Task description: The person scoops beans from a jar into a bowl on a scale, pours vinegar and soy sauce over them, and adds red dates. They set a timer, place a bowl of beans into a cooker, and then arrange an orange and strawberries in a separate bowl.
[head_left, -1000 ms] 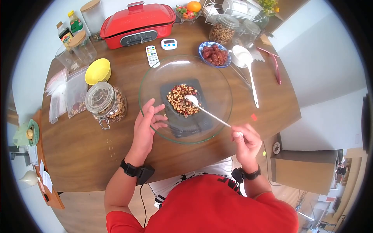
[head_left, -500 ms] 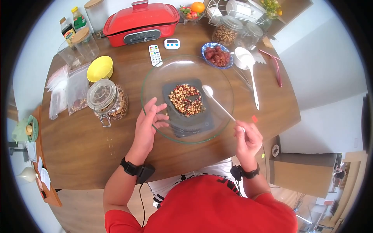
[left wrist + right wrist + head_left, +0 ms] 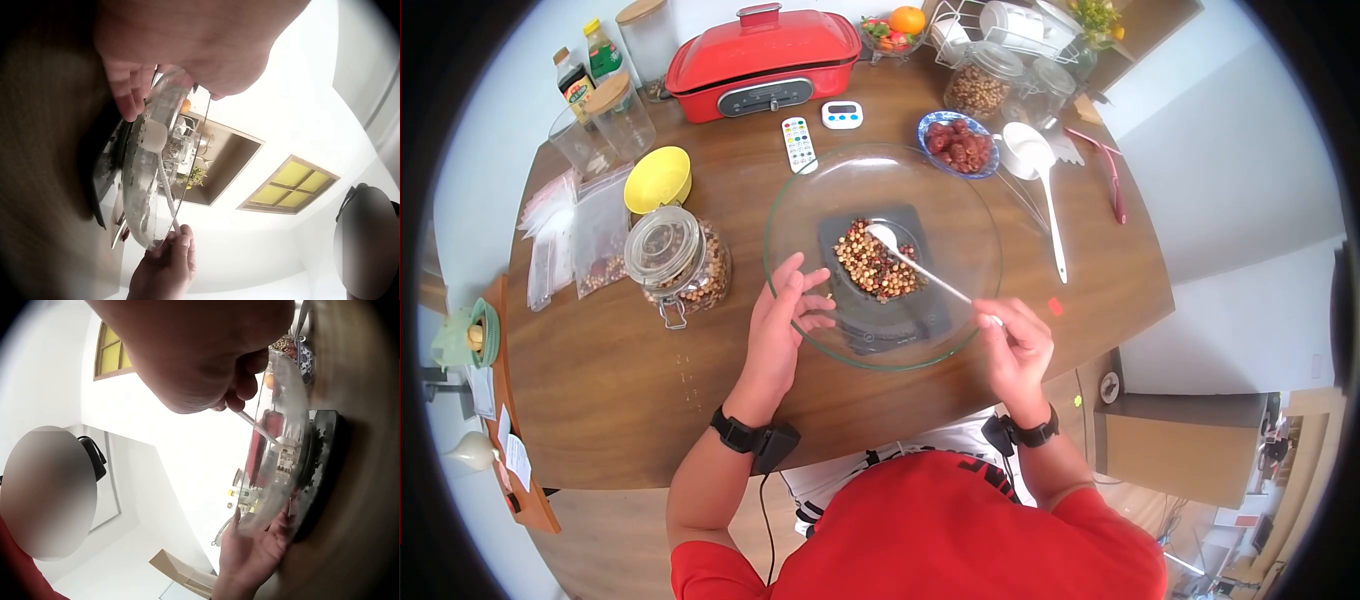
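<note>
A wide clear glass bowl [image 3: 972, 225] stands on a dark flat kitchen scale [image 3: 932, 318]. Mixed tan and dark-red beans [image 3: 860, 268] lie in its middle. My right hand [image 3: 1018, 360] pinches the handle of a white spoon [image 3: 938, 284], whose head lies over the upper part of the beans. In the right wrist view the spoon [image 3: 257, 428] slants down into the bowl. My left hand [image 3: 772, 335] is at the bowl's left side, fingers spread and relaxed along the glass; the left wrist view shows its fingers [image 3: 130, 100] beside the bowl wall.
Left of the bowl are a clip-top jar [image 3: 662, 245] of beans, a yellow bowl [image 3: 658, 180] and plastic bags [image 3: 600, 225]. Behind stand a remote [image 3: 798, 145], a white timer [image 3: 842, 115] and a red electric cooker [image 3: 765, 60]. A plate of dates [image 3: 958, 147] and a white ladle [image 3: 1055, 220] lie right.
The spoon head lifted right off the beans, then came back left over them. My right hand moved left with it at the end. The left hand stays at the bowl.
</note>
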`<action>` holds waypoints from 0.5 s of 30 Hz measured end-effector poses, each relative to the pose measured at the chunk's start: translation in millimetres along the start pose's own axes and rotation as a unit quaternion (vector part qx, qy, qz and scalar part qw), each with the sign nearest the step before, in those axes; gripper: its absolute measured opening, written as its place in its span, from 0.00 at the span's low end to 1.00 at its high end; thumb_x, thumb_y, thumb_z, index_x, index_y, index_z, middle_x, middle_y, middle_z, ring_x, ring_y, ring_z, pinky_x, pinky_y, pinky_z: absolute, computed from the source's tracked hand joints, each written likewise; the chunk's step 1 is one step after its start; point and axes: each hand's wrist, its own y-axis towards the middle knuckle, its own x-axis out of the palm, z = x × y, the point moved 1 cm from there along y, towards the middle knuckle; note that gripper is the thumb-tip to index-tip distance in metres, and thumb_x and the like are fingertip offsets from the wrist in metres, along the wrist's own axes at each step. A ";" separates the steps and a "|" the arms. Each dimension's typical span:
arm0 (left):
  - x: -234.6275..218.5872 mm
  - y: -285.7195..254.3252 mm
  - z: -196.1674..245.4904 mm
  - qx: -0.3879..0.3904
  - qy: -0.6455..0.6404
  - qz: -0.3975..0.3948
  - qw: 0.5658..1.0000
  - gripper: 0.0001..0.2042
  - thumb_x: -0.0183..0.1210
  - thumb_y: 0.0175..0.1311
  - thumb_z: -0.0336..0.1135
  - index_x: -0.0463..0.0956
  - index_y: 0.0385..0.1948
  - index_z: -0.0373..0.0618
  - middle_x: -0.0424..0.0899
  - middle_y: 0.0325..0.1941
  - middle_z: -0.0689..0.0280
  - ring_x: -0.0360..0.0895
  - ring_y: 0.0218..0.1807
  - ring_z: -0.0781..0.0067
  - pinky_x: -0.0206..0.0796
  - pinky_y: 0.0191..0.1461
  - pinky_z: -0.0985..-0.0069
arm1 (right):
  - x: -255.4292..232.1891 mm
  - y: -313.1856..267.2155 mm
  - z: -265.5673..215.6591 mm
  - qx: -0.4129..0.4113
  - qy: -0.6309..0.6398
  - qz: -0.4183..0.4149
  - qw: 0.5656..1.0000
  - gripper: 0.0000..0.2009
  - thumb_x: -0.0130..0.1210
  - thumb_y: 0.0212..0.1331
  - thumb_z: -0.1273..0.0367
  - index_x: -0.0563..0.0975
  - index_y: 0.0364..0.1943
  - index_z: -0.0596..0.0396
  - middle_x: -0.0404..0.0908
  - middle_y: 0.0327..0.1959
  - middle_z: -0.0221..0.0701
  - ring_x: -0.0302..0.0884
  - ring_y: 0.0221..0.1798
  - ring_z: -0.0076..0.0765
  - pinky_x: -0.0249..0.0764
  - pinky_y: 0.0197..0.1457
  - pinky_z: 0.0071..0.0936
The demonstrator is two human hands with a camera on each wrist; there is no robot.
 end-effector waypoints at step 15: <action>-1.2 0.1 -0.6 0.003 -0.001 -0.001 1.000 0.28 0.48 0.80 0.47 0.58 0.74 0.40 0.79 0.64 0.54 0.80 0.49 0.68 0.76 0.51 0.69 | -8.4 4.3 -2.1 0.038 -0.038 0.034 0.998 0.08 0.62 0.65 0.76 0.86 0.45 0.61 0.84 0.31 0.32 0.77 0.31 0.25 0.72 0.37 0.21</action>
